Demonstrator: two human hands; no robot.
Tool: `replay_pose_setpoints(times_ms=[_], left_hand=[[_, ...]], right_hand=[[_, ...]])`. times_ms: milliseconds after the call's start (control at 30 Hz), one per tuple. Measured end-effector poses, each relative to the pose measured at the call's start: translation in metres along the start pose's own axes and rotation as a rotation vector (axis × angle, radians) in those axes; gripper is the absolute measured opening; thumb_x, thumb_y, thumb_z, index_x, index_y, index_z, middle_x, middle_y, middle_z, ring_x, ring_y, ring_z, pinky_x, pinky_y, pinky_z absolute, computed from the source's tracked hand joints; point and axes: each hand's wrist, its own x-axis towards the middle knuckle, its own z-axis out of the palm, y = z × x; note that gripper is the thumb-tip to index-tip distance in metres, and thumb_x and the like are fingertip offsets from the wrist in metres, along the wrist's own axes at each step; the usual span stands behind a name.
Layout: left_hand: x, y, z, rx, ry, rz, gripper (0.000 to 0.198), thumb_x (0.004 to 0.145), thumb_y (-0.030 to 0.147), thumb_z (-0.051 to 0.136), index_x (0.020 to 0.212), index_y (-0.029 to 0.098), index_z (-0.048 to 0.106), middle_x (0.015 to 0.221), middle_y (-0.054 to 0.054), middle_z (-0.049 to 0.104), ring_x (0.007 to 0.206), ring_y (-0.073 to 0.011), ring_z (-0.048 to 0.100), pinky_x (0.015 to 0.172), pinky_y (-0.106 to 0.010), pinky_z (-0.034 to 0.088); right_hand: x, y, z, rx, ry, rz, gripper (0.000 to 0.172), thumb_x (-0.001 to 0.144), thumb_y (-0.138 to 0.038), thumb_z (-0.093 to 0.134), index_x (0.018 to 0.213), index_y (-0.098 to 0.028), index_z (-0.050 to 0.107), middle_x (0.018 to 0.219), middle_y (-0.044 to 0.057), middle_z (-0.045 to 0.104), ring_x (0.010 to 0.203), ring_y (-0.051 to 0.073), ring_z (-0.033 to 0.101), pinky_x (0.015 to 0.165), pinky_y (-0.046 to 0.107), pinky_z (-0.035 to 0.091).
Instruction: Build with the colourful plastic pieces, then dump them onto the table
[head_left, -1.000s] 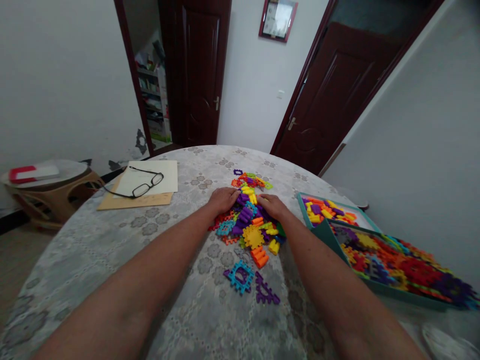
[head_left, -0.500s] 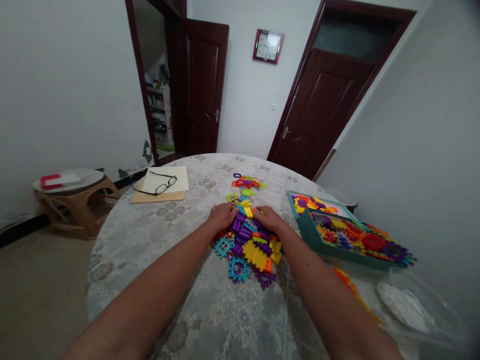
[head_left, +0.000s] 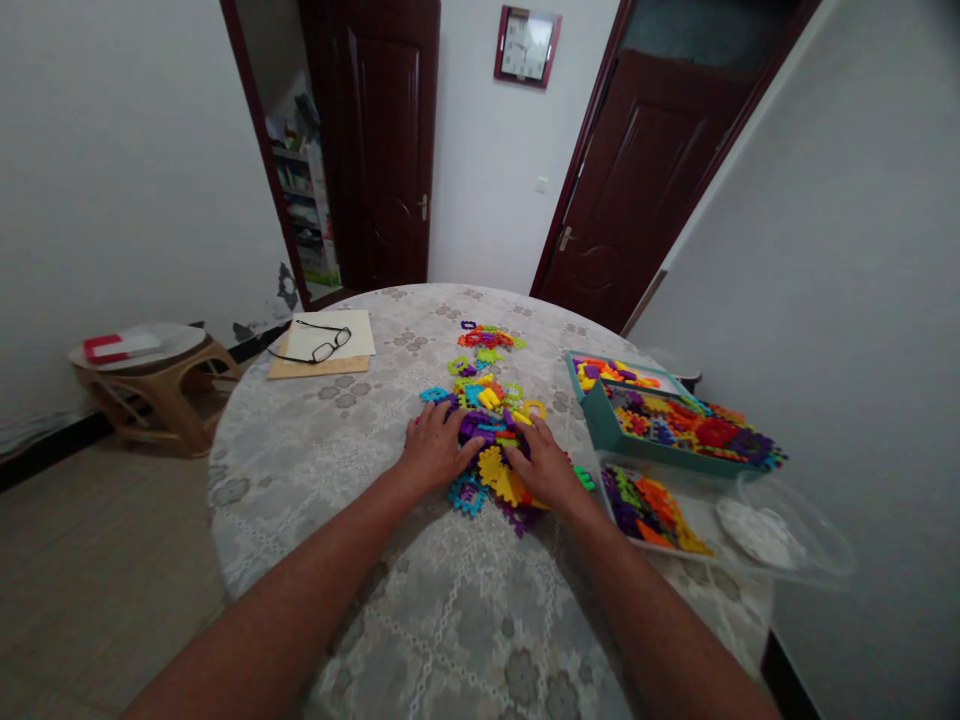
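Note:
A heap of colourful plastic interlocking pieces point(head_left: 491, 420) lies in the middle of a round table point(head_left: 420, 600) covered with a grey patterned cloth. My left hand point(head_left: 433, 447) lies flat on the heap's left side, fingers stretched over purple and blue pieces. My right hand point(head_left: 541, 462) rests palm down on the heap's right side, beside a yellow gear-shaped piece point(head_left: 501, 474). Neither hand grips a piece. A smaller cluster of pieces point(head_left: 487, 340) sits farther back on the table.
A teal box point(head_left: 607, 430) full of pieces stands to the right, with a clear plastic tray point(head_left: 750, 560) of more pieces in front of it. Glasses point(head_left: 319, 347) lie on papers at the back left. A small wooden stool point(head_left: 150, 385) stands left of the table.
Both hands have drawn back toward me across the heap, dragging pieces along. The camera has pulled back and tilted, so the clear tray at the right now shows.

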Motion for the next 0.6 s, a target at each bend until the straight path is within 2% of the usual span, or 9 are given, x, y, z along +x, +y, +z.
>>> replay_pose_setpoints(times_ms=[133, 300, 367, 467, 600], left_hand=[[-0.003, 0.019, 0.005, 0.027, -0.021, 0.0, 0.064, 0.099, 0.059, 0.062, 0.153, 0.024, 0.055, 0.165, -0.02, 0.045, 0.154, -0.0408, 0.041, 0.121, -0.061, 0.038], [0.006, 0.031, 0.013, 0.062, -0.01, -0.04, 0.066, 0.099, 0.057, 0.064, 0.154, 0.023, 0.055, 0.17, -0.02, 0.038, 0.156, -0.0417, 0.039, 0.124, -0.061, 0.036], [0.013, 0.029, 0.013, 0.072, -0.002, -0.037, 0.066, 0.097, 0.053, 0.068, 0.154, 0.022, 0.054, 0.171, -0.021, 0.037, 0.156, -0.041, 0.039, 0.125, -0.058, 0.036], [0.024, 0.023, 0.012, 0.07, 0.036, -0.011, 0.065, 0.095, 0.041, 0.072, 0.153, 0.018, 0.054, 0.169, -0.022, 0.039, 0.153, -0.0395, 0.043, 0.125, -0.053, 0.04], [0.029, 0.012, 0.008, 0.027, 0.059, 0.01, 0.059, 0.095, 0.031, 0.07, 0.15, 0.014, 0.055, 0.165, -0.022, 0.043, 0.15, -0.0365, 0.047, 0.125, -0.049, 0.041]], right_hand=[[-0.017, 0.002, -0.004, 0.053, -0.024, -0.092, 0.051, 0.098, -0.032, 0.06, 0.146, -0.018, 0.064, 0.158, 0.017, 0.055, 0.151, 0.03, 0.05, 0.129, 0.049, 0.036], [-0.024, 0.0, 0.001, 0.09, -0.021, -0.211, 0.054, 0.094, -0.03, 0.067, 0.148, -0.023, 0.063, 0.16, 0.014, 0.053, 0.151, 0.029, 0.049, 0.129, 0.05, 0.037], [-0.022, -0.001, 0.004, 0.072, -0.02, -0.248, 0.054, 0.095, -0.029, 0.068, 0.148, -0.022, 0.063, 0.162, 0.015, 0.051, 0.152, 0.029, 0.047, 0.129, 0.051, 0.037], [-0.016, -0.002, 0.005, -0.01, 0.07, -0.219, 0.049, 0.097, -0.024, 0.063, 0.146, -0.018, 0.063, 0.161, 0.018, 0.051, 0.151, 0.031, 0.047, 0.128, 0.053, 0.038], [-0.014, 0.001, -0.007, -0.088, 0.175, -0.154, 0.044, 0.101, -0.017, 0.051, 0.143, -0.017, 0.065, 0.151, 0.018, 0.059, 0.143, 0.03, 0.053, 0.124, 0.052, 0.042]])
